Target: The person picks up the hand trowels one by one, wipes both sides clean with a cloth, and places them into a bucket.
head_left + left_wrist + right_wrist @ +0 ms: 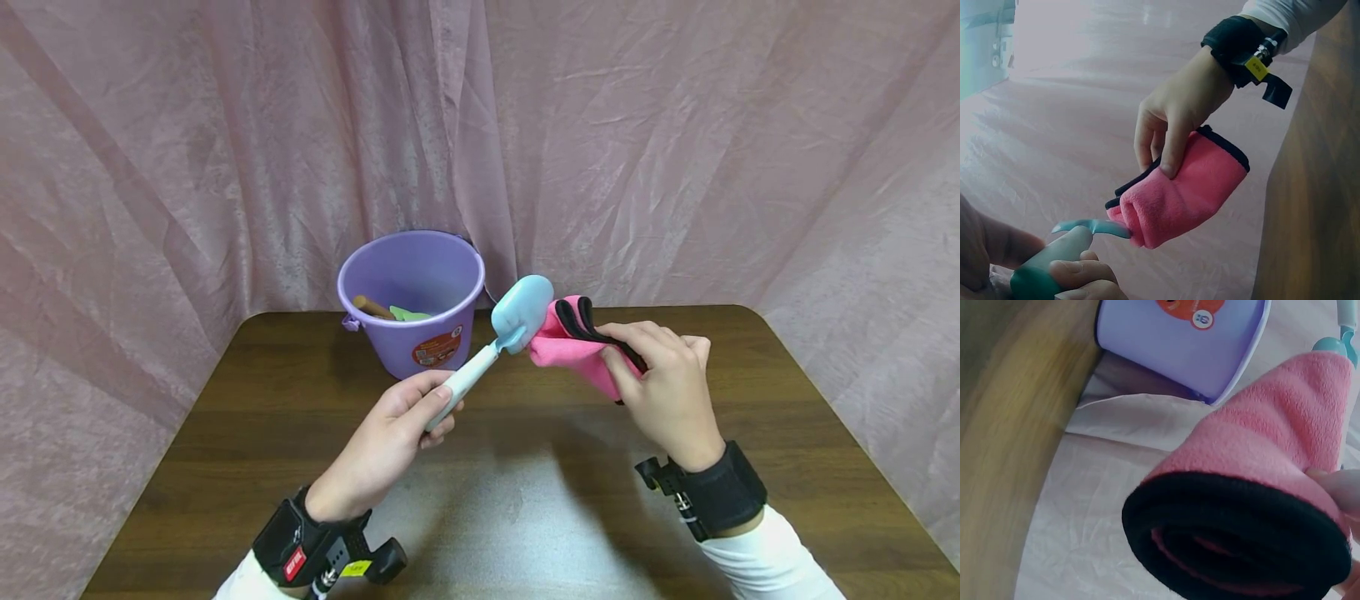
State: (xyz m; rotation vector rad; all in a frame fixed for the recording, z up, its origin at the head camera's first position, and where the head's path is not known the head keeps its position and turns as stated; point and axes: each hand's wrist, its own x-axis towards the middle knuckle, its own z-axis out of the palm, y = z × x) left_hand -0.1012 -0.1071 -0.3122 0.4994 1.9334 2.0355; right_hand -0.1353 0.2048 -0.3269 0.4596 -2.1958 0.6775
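Observation:
My left hand (401,429) grips the white handle of a small toy shovel (523,310) with a light blue blade, tilted up to the right above the table. In my right hand (671,392) is a folded pink cloth (573,354) with black edging, pinched between thumb and fingers. The cloth's left end meets the edge of the blade in the head view. From the left wrist, the pink cloth (1179,194) hangs in a thick fold against the blade (1110,227). The right wrist view shows the cloth's rolled black edge (1235,519) close up.
A purple bucket (408,332) stands at the back of the brown wooden table (247,433), left of centre. Inside it lie a brown wooden stick (372,307) and a light green piece (408,315). A pink curtain (637,150) hangs behind the table.

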